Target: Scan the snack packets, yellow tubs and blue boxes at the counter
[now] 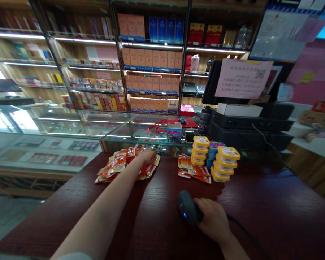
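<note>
At left, heaped shiny orange-and-cream flat packets (pixel 118 163) on the dark brown wooden tabletop (pixel 157 224), left hand (pixel 148 156) at the heap's far right side, its grip hidden, apparently singling one out, which calls for a clean pinch; rightward, black corded handheld scanner (pixel 188 208) grasped in right hand (pixel 212 218).

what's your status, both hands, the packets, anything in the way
Left hand on the larger packet pile, grip unclear. Right hand holding the scanner. Smaller packet group beside stacked tubs. Nothing visibly blocking either hand.
</note>
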`<state>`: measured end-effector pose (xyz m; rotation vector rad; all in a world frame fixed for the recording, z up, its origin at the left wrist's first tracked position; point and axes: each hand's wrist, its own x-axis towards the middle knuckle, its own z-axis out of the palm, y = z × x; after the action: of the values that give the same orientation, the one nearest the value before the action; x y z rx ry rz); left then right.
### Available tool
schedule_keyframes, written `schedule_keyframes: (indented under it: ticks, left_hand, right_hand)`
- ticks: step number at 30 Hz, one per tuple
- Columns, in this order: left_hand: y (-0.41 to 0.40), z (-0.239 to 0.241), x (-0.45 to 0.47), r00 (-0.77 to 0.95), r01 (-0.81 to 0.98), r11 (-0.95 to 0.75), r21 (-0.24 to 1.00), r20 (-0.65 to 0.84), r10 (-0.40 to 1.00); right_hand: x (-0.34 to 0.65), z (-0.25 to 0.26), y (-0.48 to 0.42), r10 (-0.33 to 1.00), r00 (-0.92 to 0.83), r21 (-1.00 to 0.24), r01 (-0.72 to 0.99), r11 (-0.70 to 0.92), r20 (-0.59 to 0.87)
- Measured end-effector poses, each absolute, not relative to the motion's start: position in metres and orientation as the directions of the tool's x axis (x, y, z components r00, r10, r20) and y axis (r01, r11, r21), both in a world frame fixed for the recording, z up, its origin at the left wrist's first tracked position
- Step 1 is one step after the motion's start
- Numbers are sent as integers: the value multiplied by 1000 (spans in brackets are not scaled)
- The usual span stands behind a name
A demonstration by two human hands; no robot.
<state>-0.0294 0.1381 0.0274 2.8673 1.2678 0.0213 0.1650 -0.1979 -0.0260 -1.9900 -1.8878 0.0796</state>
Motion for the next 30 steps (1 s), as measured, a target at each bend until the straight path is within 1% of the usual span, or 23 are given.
schedule_keyframes:
  ticks: [2,4,6,9,11,12,14,15,16,17,18,20,21,23,24,26,28,30]
  left_hand:
    - [140,33,-31,649,756,-654,29,96,755]
    - [141,40,-31,595,779,-617,109,180,783]
    - [142,48,-32,537,796,-574,191,214,816]
    - [138,61,-34,488,804,-542,242,252,836]
    - [132,68,-36,418,789,-518,329,331,846]
    - [128,70,-36,358,769,-499,400,378,854]
    - [116,68,-35,191,672,-436,599,429,883]
    - [109,65,-33,106,582,-388,714,407,907]
    - [101,60,-31,33,467,-324,823,350,936]
    - [92,53,-28,-20,315,-248,916,268,963]
    - [83,44,-26,-33,168,-148,975,156,987]
    - [63,24,-22,-5,-66,14,998,-14,1000]
    - [54,13,-20,40,-156,60,986,-54,998]
    - [38,-6,-20,122,-286,88,954,-54,991]
    - [31,-14,-20,138,-312,66,948,-23,990]
    - [23,-27,-23,134,-302,-34,953,78,988]
    - [20,-36,-26,111,-249,-151,957,183,977]
    - [21,-42,-29,104,-213,-234,949,261,960]
  right_hand:
    - [165,-25,-198,970,84,-317,948,-7,228]
    - [165,-26,-198,969,76,-315,949,3,237]
    - [165,-28,-198,964,70,-307,952,12,255]
    - [166,-30,-198,958,62,-280,960,20,281]
    - [166,-30,-198,956,57,-267,963,23,288]
    - [166,-30,-198,955,58,-265,964,22,290]
    - [165,-29,-199,955,57,-267,963,24,292]
    - [165,-29,-199,956,56,-269,963,26,289]
    - [165,-29,-200,957,54,-269,963,26,285]
    - [165,-29,-200,959,51,-267,963,26,278]
    - [165,-29,-200,961,49,-263,964,25,272]
    - [165,-28,-199,966,48,-257,966,20,254]
    - [165,-27,-198,970,45,-258,966,19,240]
    - [164,-23,-196,976,46,-274,961,15,214]
    - [163,-19,-195,978,55,-292,956,7,203]
    - [160,-12,-193,978,88,-352,936,-16,189]
    - [155,-4,-190,977,127,-445,895,-38,173]
    - [150,1,-184,975,155,-564,825,-40,157]
